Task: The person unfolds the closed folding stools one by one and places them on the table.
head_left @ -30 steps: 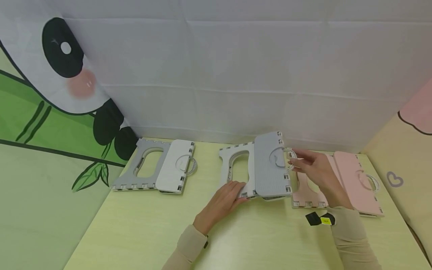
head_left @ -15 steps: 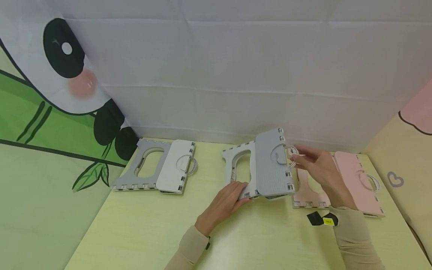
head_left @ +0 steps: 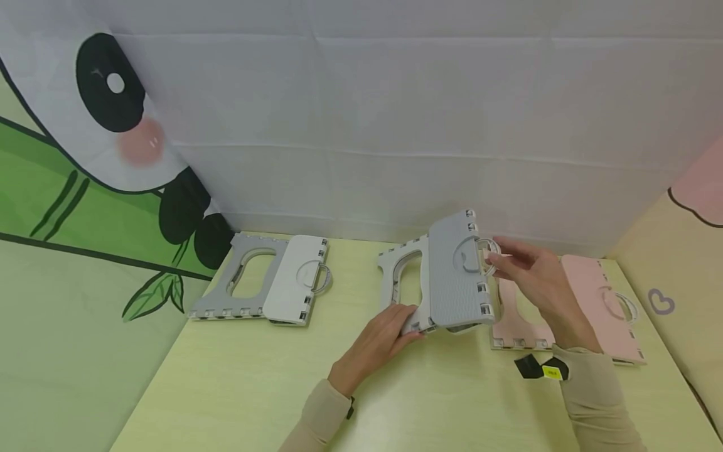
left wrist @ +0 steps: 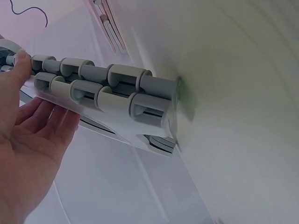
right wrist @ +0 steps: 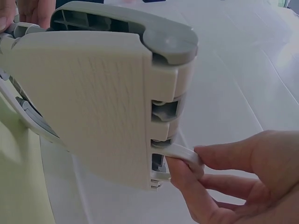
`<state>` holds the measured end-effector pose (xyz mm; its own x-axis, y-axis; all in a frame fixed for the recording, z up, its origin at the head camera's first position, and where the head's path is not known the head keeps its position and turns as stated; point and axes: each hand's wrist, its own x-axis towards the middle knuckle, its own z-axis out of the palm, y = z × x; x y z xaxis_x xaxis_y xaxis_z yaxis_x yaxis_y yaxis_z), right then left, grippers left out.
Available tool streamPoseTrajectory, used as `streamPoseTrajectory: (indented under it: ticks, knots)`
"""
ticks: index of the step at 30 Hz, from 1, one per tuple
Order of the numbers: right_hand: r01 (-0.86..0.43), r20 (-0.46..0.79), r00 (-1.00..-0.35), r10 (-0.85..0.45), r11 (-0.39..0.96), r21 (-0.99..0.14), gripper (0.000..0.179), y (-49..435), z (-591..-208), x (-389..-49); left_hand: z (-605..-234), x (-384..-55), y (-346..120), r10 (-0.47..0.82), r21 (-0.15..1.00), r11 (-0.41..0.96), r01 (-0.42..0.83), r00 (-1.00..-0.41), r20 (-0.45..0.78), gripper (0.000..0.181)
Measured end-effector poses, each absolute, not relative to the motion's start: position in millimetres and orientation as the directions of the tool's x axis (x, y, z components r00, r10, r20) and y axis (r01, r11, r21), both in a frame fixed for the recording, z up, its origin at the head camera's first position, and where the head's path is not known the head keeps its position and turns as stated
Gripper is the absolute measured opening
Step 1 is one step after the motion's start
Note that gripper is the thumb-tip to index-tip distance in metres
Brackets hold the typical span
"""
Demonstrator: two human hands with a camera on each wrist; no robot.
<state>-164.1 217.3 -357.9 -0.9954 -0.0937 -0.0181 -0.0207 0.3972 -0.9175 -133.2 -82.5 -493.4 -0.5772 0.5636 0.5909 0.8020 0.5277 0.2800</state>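
In the head view, a folded step stool [head_left: 457, 270] with a grey top panel and white legs is tilted up off the table on its right side. My left hand [head_left: 374, 342] grips the near edge of its white leg frame. In the left wrist view, the thumb lies on one side of the hinged edge [left wrist: 117, 88] and the fingers on the other. My right hand [head_left: 539, 292] pinches the stool's white loop handle [right wrist: 184, 153] between thumb and fingers. The right wrist view shows the white underside panel [right wrist: 93, 102] beside that hand.
A folded stool with a white top [head_left: 294, 276] and grey legs lies flat at the left of the table [head_left: 237, 376]. At the right lies a pink folded stool [head_left: 599, 307], partly hidden behind my right hand. A cloth wall [head_left: 395, 125] rises behind the table.
The grey-topped stool has shifted slightly right, and its handle side has risen and tilted further. Both hands have moved with it and keep their hold.
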Motion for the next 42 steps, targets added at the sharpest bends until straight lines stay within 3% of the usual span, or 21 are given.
streamPoseTrajectory:
  ticks: [19, 42]
  knots:
    - [-0.046, 0.03, -0.995, -0.094, 0.172, -0.984, 0.063, 211, -351, -169, -493, -132, -76, 0.518, 0.363, 0.495, 0.789, -0.604, 0.606, 0.049]
    - [-0.03, 0.012, -0.995, -0.095, 0.185, -0.982, 0.065, 197, -333, -170, -491, -130, -70, 0.5, 0.463, 0.447, 0.765, -0.643, 0.58, 0.051]
